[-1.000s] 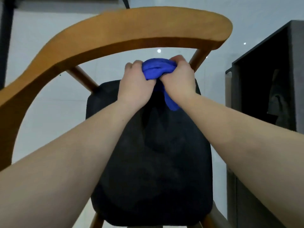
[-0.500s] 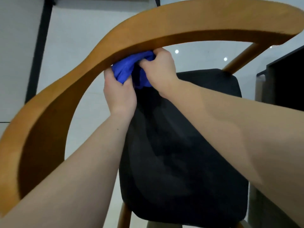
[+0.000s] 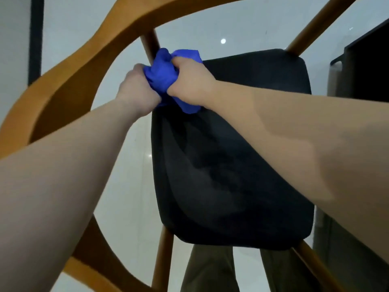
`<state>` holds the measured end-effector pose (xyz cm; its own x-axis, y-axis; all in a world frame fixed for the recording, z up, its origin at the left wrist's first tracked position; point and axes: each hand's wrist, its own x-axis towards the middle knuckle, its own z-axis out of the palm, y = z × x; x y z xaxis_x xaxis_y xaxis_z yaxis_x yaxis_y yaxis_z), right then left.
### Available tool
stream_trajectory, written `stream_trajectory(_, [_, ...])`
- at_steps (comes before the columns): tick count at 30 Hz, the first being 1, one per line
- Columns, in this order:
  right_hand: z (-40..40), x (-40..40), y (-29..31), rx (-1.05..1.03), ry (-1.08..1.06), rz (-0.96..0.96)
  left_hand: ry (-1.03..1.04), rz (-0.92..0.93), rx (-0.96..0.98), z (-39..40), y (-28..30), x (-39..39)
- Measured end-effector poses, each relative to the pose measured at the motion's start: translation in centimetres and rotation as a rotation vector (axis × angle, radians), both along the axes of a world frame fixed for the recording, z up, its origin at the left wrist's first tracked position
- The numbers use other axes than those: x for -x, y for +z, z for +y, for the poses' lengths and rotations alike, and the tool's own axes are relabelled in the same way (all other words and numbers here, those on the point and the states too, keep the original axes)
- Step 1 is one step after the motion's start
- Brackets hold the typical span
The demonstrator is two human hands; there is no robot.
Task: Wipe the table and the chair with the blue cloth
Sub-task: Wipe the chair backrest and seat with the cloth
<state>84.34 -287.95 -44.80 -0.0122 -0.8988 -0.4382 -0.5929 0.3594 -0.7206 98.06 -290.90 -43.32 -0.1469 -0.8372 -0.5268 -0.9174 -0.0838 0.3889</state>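
A bunched blue cloth [image 3: 166, 74] is wrapped around the lower part of a wooden strut [image 3: 150, 44] of the chair, just above the far left corner of the black seat cushion [image 3: 231, 165]. My left hand [image 3: 136, 89] grips the cloth from the left. My right hand [image 3: 189, 81] grips it from the right. The chair's curved wooden backrest rail [image 3: 69, 74] arcs over and to the left of my hands. Part of the cloth hangs below my right hand.
A dark cabinet [image 3: 366, 66] stands close on the right of the chair. Pale glossy floor tiles [image 3: 130, 165] lie beneath. My trouser legs [image 3: 210, 268] show under the seat's near edge. A dark vertical post [image 3: 36, 39] stands at the far left.
Both hands with the cloth have moved from the underside of the curved rail down onto the left strut near the seat corner. The view has shifted and the chair looks closer.
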Motion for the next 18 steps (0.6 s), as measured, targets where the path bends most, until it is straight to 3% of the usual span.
stream_trajectory(5, [4.6, -0.8, 0.3, -0.106, 0.072, 0.001, -0.409, -0.057, 0.018, 3.1, 0.7, -0.4])
stream_trajectory(10, [12.1, -3.7, -0.2, -0.244, 0.148, 0.002, -0.915, -0.447, -0.24, 6.9, 1.7, -2.3])
stream_trajectory(18, [22.5, -10.0, -1.1, -0.476, 0.376, -0.156, -0.943, -0.708, -0.835, 15.8, 1.6, -5.8])
